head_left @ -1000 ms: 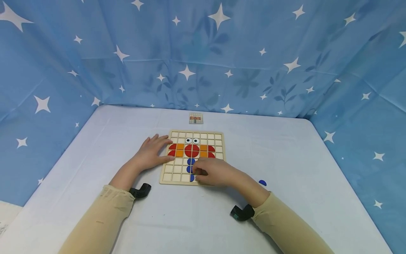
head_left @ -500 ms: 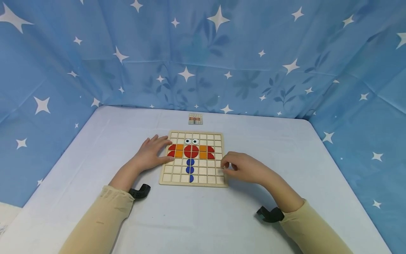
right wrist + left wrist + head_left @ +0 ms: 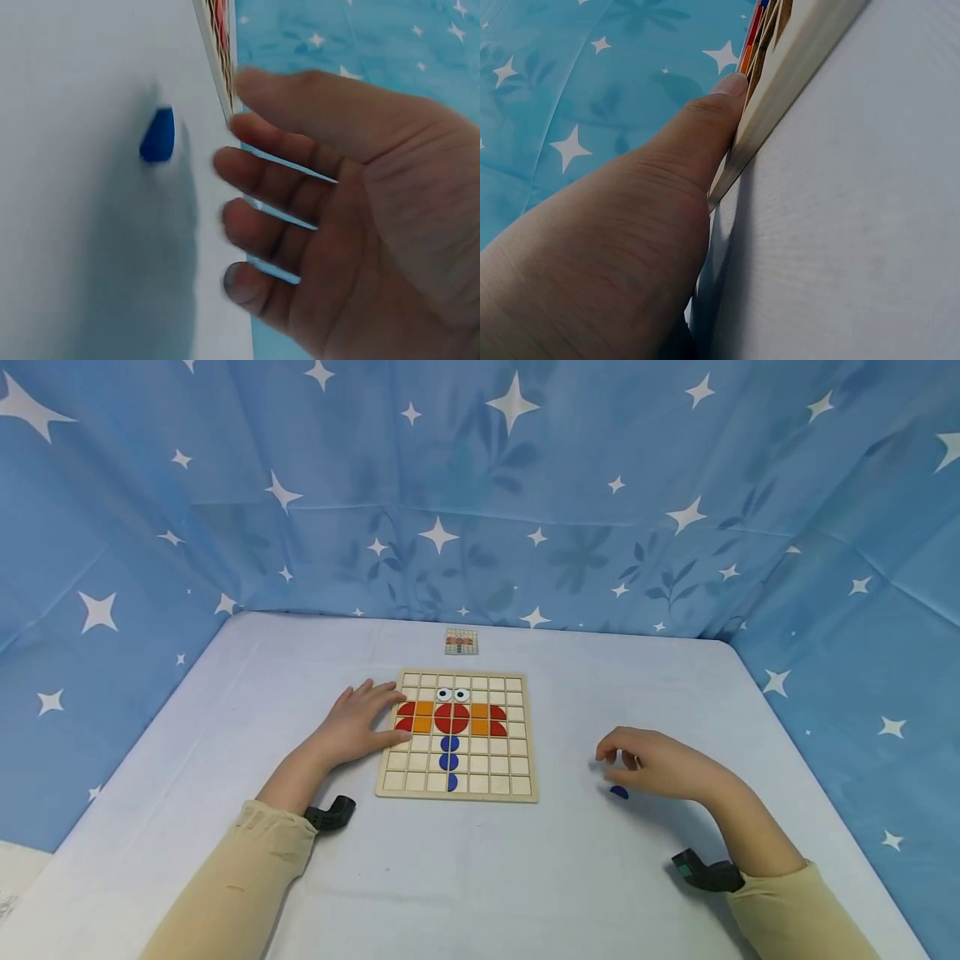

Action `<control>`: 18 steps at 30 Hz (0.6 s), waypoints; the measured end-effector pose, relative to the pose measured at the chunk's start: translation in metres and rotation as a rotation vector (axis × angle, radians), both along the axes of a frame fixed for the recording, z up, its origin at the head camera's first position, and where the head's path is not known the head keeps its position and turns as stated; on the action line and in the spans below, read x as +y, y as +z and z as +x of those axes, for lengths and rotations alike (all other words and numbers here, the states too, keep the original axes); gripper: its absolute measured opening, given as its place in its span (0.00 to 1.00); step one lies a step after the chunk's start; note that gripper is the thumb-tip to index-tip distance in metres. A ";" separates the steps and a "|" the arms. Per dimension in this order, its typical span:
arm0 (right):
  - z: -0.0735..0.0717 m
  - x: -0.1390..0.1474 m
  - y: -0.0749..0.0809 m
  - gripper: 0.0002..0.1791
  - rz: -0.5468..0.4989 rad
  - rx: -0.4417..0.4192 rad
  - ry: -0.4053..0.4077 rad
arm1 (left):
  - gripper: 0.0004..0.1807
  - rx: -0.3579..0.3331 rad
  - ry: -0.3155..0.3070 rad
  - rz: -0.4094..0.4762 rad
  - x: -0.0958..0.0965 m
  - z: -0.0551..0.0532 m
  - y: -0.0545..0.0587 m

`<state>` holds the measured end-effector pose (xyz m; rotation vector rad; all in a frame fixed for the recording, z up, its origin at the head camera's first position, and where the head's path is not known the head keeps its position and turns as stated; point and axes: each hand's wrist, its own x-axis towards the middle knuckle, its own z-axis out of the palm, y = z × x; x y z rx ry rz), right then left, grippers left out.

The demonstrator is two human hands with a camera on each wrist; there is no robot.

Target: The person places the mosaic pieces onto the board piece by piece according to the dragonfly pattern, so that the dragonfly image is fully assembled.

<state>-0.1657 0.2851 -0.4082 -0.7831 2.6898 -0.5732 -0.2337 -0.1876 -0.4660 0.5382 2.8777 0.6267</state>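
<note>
My left hand [image 3: 358, 724] rests on the left edge of a wooden grid board [image 3: 480, 783], its thumb and fingers spread over the rim. Set in the board's squares are a red circle [image 3: 452, 718], orange squares [image 3: 480, 718], red quarter pieces at both sides and two eye tiles [image 3: 453, 694]. A column of blue pieces [image 3: 449, 761] runs below, with a half-round one lowest. To the right of the board, a loose blue half-round piece [image 3: 618, 792] lies on the table. Just above it hovers my right hand [image 3: 663, 766], fingers loosely bent and apart, holding nothing in the right wrist view.
A small pattern card [image 3: 461, 642] lies behind the board near the back of the white-covered table [image 3: 480, 893]. A blue curtain with white stars [image 3: 480, 485] encloses the back and sides. Black cameras are worn on both wrists.
My right hand has moved from the board's lower middle out to the right, over the loose blue piece. A blue half-round piece shows in the bottom row. The left hand has stayed in place.
</note>
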 end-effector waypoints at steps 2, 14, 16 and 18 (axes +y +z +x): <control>-0.001 0.007 0.000 0.16 0.016 -0.062 -0.005 | 0.41 -0.001 0.000 0.002 0.000 0.000 0.000; -0.004 0.022 -0.008 0.23 0.008 -0.252 -0.020 | 0.40 0.008 -0.005 0.003 -0.001 -0.002 -0.002; -0.005 0.022 -0.010 0.20 0.006 -0.240 -0.020 | 0.40 0.006 -0.006 0.001 0.000 -0.002 -0.002; -0.007 0.022 -0.011 0.16 0.005 -0.216 -0.023 | 0.40 0.004 -0.006 0.004 0.000 -0.001 -0.001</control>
